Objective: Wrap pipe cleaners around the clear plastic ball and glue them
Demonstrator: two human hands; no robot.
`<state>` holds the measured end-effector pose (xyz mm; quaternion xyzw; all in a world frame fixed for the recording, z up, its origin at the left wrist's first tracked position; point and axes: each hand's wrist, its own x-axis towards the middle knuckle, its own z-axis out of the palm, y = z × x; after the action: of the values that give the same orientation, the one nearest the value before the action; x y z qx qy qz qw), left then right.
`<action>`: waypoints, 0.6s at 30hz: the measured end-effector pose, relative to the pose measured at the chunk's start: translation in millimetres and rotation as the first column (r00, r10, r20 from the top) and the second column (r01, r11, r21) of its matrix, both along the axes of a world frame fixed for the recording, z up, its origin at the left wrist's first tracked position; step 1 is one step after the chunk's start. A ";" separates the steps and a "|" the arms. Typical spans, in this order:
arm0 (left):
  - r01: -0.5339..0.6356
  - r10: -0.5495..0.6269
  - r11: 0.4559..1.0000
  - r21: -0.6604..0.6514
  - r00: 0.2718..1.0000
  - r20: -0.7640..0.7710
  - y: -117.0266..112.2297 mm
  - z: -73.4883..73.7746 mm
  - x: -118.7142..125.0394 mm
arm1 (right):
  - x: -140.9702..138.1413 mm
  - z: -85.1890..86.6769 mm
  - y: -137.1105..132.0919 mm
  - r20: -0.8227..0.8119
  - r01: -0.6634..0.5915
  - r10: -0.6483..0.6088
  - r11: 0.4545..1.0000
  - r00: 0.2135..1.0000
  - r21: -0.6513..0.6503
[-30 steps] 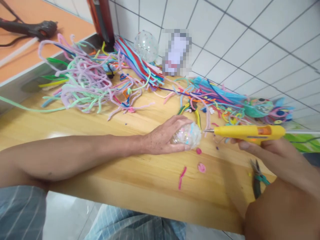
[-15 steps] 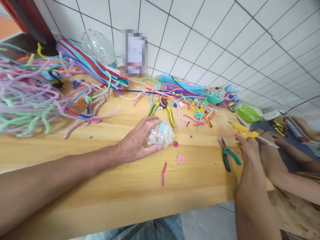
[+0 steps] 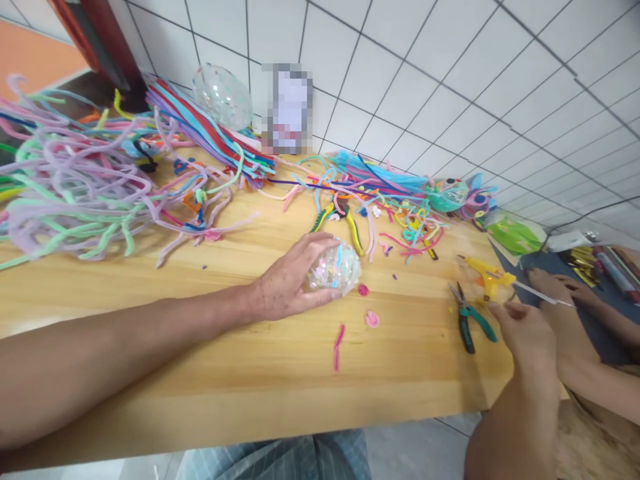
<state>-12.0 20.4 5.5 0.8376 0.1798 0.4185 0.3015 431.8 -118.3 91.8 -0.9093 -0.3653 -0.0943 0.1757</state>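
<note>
My left hand (image 3: 290, 283) is closed round a clear ball (image 3: 340, 268) filled with glittery flakes and holds it down on the wooden table (image 3: 250, 373). My right hand (image 3: 520, 330) hovers at the table's right end with its fingers loosely apart and nothing in them. It is just below the yellow glue gun (image 3: 486, 272), which rests on the table by itself, and beside the teal-handled pliers (image 3: 470, 323). Two small pink coils (image 3: 372, 319) and a pink strip (image 3: 339, 347) lie close to the ball.
Heaps of coloured pipe cleaners (image 3: 85, 180) cover the left and back of the table. Yellow-green pliers (image 3: 350, 227) lie behind the ball. A second clear ball (image 3: 223, 97) leans on the tiled wall. Another person's hand (image 3: 555, 283) rests on a dark mat at the right.
My right hand carried the glue gun away from the ball to the table's right end and let go of it. My left hand kept hold of the ball.
</note>
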 end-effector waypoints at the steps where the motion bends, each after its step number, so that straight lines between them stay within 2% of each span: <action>1: -0.001 0.001 1.000 -0.001 1.000 0.005 0.0 -0.2 0.5 | -9.9 2.1 -2.6 -0.045 -0.022 0.022 1.000 0.999 0.006; 5: -0.004 0.004 1.000 -0.007 1.000 0.006 -0.3 -0.1 -0.3 | -62.8 -4.2 7.7 -0.240 -0.249 0.250 0.968 0.938 0.032; 11: -0.007 0.007 1.000 -0.025 1.000 -0.012 -1.5 0.3 -1.9 | -137.3 -27.8 40.1 -0.421 -0.505 0.474 0.862 0.773 0.043; 14: -0.011 0.011 0.999 -0.033 1.000 -0.007 -2.8 1.0 -1.3 | -156.3 -31.6 40.2 -0.480 -0.570 0.524 0.819 0.704 0.058; 18: -0.001 0.001 0.999 -0.043 1.000 -0.007 -3.2 1.7 -0.6 | -160.3 -24.5 37.1 -0.550 -0.615 0.550 0.784 0.628 0.082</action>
<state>-12.7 17.2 7.2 0.8323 0.1902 0.4118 0.3186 271.5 -81.3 67.3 -0.7376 -0.5782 0.2517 0.2414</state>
